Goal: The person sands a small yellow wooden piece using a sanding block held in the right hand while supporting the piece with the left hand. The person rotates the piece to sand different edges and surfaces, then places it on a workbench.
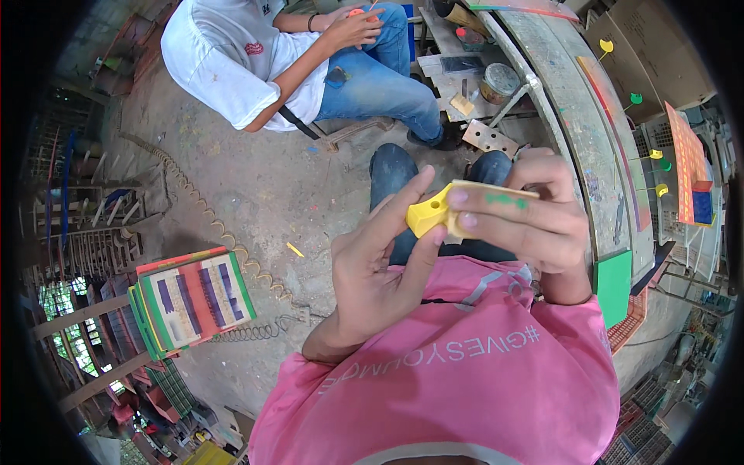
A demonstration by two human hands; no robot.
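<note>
A small yellow block (pixel 422 217) with a round hole in its face is pinched between the thumb and fingers of my left hand (pixel 376 267). My right hand (pixel 539 221) is closed around a thin tan sheet (pixel 494 188), which looks like folded sandpaper. The sheet's end meets the right side of the block, and my right fingertips lie against that spot. A green smear shows by the right fingers. Both hands are held up above my lap, and part of the sheet is hidden under the right fingers.
Another person (pixel 256 70) sits across from me, working on a small orange-red piece. A long worktable (pixel 573 101) runs along the right, with a tub (pixel 500 81) and a holed board (pixel 490 138) nearby. Painted boards (pixel 198 302) and a coiled hose (pixel 194 194) are at left.
</note>
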